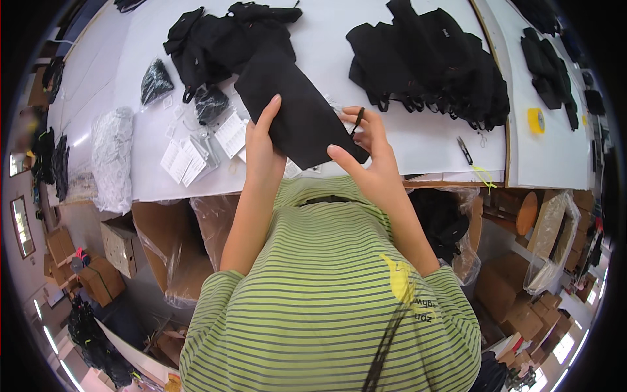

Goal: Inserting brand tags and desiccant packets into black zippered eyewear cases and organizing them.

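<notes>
A flat, long black fabric piece is held slantwise above the white table, its lower end toward me. My left hand grips its left edge, thumb on top. At the lower right end my right hand pinches the corner with the thumb, beside a small black loop near its fingers. Whether the piece is hollow like a pouch cannot be told. Beyond it lies a heap of black fabric items. White printed cards and a clear bag of small black parts rest near my left hand.
A pile of black fabric pieces with loops spreads over the table's right. Small snips and a yellow tape roll lie farther right. Crumpled clear plastic hangs at the left edge. Open cardboard boxes stand under the table.
</notes>
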The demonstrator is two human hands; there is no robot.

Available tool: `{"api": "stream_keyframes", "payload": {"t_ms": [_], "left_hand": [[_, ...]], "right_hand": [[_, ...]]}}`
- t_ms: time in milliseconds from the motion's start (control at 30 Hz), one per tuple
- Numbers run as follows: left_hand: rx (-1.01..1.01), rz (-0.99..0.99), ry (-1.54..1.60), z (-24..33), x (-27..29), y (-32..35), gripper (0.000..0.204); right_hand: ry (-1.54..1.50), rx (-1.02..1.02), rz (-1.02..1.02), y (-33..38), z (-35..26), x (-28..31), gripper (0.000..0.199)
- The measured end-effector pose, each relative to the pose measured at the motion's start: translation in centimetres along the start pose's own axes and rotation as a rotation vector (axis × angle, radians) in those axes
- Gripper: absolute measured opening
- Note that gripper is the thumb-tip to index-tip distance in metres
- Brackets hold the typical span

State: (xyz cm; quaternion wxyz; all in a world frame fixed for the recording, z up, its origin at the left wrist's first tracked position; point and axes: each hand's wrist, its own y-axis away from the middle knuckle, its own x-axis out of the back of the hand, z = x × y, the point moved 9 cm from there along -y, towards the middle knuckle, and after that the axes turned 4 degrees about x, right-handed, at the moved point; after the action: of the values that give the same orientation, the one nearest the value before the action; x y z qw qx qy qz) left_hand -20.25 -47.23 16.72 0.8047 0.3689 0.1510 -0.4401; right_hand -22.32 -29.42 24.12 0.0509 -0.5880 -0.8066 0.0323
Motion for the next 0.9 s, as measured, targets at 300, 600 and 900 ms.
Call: {"api": "stream_keyframes", "payload": {"t_ms": [300, 600, 900], "left_hand": [[-0.224, -0.003, -0.898, 1.8, 10.8, -5.0, 0.062], [-0.414, 0.325, -1.803, -0.1, 19.5, -5.8, 0.068], [-0.734, 0.365, -1.585, 2.7, 16.7, -3.1, 0.020]], "right_hand": [[-0.109, 0.062, 0.527, -8.7, 1.8, 18.2, 0.040], [0.471, -0.073, 0.455, -14.4, 4.8, 22.5, 0.038], [0.542, 0.223, 0.209, -6.2, 6.2, 7.0, 0.009]]}}
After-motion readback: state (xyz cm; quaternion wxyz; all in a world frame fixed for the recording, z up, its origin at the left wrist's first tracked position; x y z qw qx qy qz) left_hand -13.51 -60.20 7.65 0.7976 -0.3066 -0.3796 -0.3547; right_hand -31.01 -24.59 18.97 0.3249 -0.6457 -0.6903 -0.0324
